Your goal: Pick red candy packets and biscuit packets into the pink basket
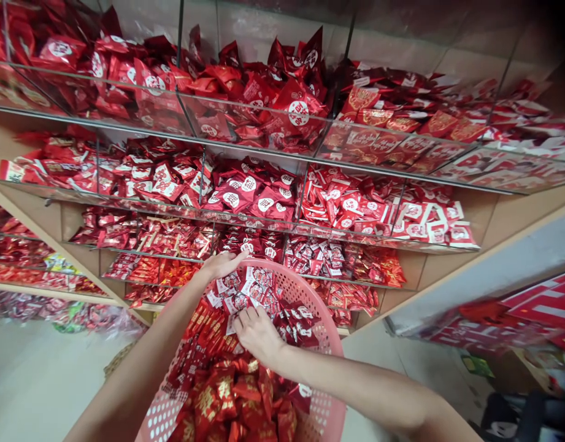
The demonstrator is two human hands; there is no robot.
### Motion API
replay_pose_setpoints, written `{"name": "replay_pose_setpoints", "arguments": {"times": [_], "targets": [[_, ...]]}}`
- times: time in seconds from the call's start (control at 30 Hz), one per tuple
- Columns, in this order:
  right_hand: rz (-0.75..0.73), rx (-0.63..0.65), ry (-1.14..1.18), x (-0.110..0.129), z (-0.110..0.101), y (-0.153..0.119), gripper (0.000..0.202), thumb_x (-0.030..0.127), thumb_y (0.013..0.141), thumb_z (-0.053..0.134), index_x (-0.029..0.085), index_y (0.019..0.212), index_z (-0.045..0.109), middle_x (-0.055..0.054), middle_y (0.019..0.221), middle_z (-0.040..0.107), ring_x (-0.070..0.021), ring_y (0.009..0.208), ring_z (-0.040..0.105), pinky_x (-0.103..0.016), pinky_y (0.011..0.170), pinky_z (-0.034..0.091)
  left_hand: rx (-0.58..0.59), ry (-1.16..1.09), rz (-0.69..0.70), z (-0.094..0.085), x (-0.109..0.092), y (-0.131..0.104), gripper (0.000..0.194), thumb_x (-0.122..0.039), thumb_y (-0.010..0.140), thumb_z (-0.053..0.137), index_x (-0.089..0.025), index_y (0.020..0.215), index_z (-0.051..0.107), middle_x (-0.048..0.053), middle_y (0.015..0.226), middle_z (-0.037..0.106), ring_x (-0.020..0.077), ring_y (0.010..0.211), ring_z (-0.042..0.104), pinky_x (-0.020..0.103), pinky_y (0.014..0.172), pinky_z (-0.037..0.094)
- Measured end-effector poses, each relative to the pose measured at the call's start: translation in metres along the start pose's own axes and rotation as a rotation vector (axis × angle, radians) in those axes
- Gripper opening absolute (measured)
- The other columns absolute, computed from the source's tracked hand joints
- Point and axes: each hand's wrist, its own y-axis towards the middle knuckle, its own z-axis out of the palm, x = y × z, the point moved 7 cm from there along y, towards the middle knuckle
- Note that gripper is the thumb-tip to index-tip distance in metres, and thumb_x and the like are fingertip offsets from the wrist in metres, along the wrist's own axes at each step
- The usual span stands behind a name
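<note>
A pink plastic basket with a perforated wall stands tilted before me, full of small wrapped packets. My left hand is closed over its far rim, fingers partly hidden. Inside the basket, my right hand has its fingers curled down onto white-and-red packets; the fingertips are out of sight among them. Orange-red packets with gold print lie left of this hand, and dark red ones to its right. Larger red packets with gold characters fill the near part.
Tiered shelves with clear front panels and dividers hold heaps of red packets close beyond the basket. A wooden side panel slopes on the right. Red printed items and a dark object are at the lower right, above pale floor.
</note>
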Motion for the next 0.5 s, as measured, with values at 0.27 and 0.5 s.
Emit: {"name": "replay_pose_setpoints", "arguments": {"times": [0.27, 0.5], "targets": [[-0.06, -0.006, 0.014, 0.008, -0.001, -0.005, 0.011, 0.012, 0.083, 0.046, 0.011, 0.086, 0.057, -0.009, 0.083, 0.057, -0.0205, 0.077, 0.05, -0.034, 0.065, 0.04, 0.005, 0.031, -0.011, 0.002, 0.003, -0.001, 0.088, -0.08, 0.067, 0.006, -0.024, 0.105, 0.063, 0.011, 0.118, 0.058, 0.0329, 0.107, 0.053, 0.045, 0.089, 0.037], [0.095, -0.04, 0.198, -0.006, -0.045, -0.021, 0.026, 0.035, 0.085, 0.048, 0.013, 0.095, 0.058, -0.01, 0.093, 0.058, -0.0235, 0.09, 0.051, -0.039, 0.078, 0.042, 0.023, 0.002, -0.094, 0.004, 0.021, -0.018, 0.093, -0.082, 0.065, 0.008, -0.02, 0.107, 0.063, 0.014, 0.12, 0.056, 0.0354, 0.111, 0.049, 0.047, 0.092, 0.035]]}}
